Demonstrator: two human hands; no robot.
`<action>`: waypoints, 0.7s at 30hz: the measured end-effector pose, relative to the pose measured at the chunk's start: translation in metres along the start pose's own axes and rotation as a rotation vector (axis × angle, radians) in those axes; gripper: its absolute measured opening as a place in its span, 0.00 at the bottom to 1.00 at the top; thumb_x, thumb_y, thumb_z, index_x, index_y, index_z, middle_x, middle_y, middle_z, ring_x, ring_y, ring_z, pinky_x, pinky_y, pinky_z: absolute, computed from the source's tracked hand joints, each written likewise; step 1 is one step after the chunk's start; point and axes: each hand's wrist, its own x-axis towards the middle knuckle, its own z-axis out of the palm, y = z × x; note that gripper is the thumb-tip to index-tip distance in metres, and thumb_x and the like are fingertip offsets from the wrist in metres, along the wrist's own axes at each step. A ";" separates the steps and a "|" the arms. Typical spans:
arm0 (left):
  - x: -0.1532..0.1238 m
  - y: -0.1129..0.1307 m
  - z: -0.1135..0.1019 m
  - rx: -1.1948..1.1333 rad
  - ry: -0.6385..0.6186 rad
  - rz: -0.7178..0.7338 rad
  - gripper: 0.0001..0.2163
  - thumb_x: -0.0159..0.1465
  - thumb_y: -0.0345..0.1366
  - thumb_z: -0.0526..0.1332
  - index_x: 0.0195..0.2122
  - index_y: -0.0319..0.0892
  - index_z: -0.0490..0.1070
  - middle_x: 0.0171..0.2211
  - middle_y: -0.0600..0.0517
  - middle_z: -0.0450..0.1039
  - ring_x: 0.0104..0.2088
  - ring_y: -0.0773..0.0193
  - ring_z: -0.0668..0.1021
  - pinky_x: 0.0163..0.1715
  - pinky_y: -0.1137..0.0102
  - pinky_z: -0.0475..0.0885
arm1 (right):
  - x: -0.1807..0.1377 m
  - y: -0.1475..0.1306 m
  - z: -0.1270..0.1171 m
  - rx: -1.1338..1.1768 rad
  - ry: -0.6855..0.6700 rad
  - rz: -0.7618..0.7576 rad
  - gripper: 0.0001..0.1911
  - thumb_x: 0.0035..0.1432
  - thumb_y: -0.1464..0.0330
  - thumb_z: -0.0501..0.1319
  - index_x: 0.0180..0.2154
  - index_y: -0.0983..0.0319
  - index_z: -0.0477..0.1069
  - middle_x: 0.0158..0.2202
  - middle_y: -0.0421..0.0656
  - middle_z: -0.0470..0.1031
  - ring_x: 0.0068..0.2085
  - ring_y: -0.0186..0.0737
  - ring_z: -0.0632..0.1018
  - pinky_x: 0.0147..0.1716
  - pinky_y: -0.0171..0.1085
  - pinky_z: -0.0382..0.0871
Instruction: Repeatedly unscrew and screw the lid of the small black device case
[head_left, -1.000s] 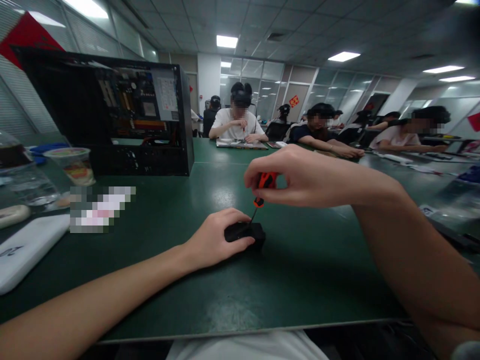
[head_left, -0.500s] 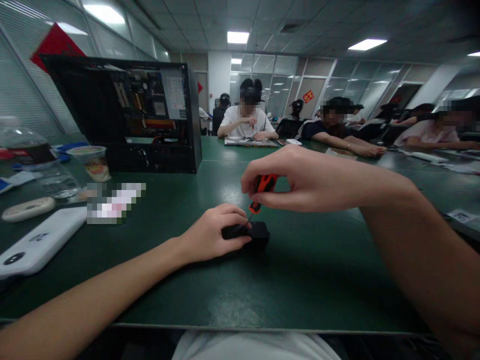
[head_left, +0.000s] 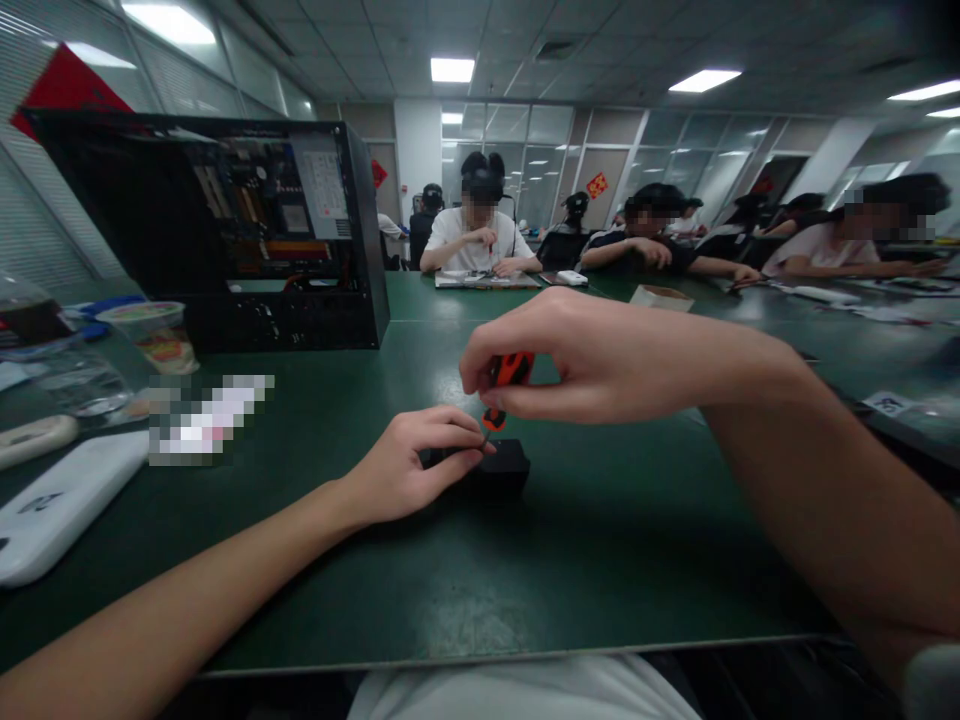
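Observation:
A black box-shaped block [head_left: 511,468] lies on the green table in front of me. My right hand [head_left: 574,355] grips a screwdriver [head_left: 511,370] by its orange-and-black handle, above the block. Its thin shaft slants down to the left hand's fingertips at the block's top. My left hand [head_left: 416,460] rests over the block's left end, thumb and fingers drawn together around the screwdriver's tip. What sits between those fingertips is too small to make out, and the hand hides that end of the block.
An opened black computer case [head_left: 360,310] stands at the back left. Nearer on the left are a plastic bottle [head_left: 75,375], a cup [head_left: 161,340], a white device [head_left: 75,505] and a pale oval object [head_left: 37,440]. Several people sit farther back; a small open box [head_left: 661,298] lies there.
My left hand's thumb and fingers have closed together at the screwdriver's tip, where they spanned the block before. The right hand keeps its grip. The whole view has shifted slightly.

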 end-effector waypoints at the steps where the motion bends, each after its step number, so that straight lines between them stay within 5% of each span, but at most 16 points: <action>1: 0.000 0.000 0.001 -0.002 -0.001 0.005 0.07 0.69 0.27 0.62 0.39 0.40 0.81 0.40 0.47 0.81 0.41 0.61 0.82 0.44 0.69 0.75 | 0.000 0.000 0.001 0.002 0.000 -0.003 0.08 0.66 0.70 0.58 0.40 0.64 0.76 0.33 0.39 0.79 0.31 0.30 0.75 0.31 0.32 0.64; 8: -0.001 -0.003 0.000 0.005 0.005 -0.018 0.05 0.68 0.29 0.65 0.37 0.40 0.82 0.38 0.47 0.80 0.39 0.61 0.82 0.42 0.69 0.76 | 0.001 -0.004 0.003 -0.079 0.034 -0.078 0.11 0.61 0.76 0.60 0.44 0.64 0.77 0.45 0.44 0.79 0.42 0.35 0.76 0.39 0.33 0.67; 13: -0.002 -0.005 0.002 0.073 0.048 0.006 0.05 0.66 0.29 0.66 0.36 0.42 0.83 0.38 0.48 0.80 0.38 0.61 0.82 0.41 0.68 0.76 | 0.000 -0.007 0.003 -0.161 0.038 -0.010 0.08 0.63 0.74 0.60 0.39 0.63 0.78 0.37 0.41 0.78 0.35 0.33 0.75 0.35 0.34 0.65; 18: -0.003 -0.006 0.005 0.106 0.076 0.044 0.04 0.65 0.29 0.67 0.36 0.41 0.84 0.40 0.48 0.80 0.40 0.61 0.82 0.43 0.69 0.76 | -0.006 -0.012 0.000 -0.125 -0.027 -0.017 0.12 0.59 0.78 0.60 0.41 0.60 0.77 0.55 0.44 0.73 0.47 0.38 0.76 0.42 0.35 0.68; 21: -0.003 -0.006 0.005 0.109 0.070 0.048 0.05 0.66 0.29 0.67 0.36 0.41 0.84 0.40 0.48 0.80 0.39 0.61 0.82 0.42 0.69 0.76 | -0.008 -0.014 0.001 -0.176 -0.007 0.024 0.08 0.62 0.75 0.60 0.41 0.62 0.76 0.51 0.46 0.74 0.45 0.38 0.76 0.41 0.36 0.68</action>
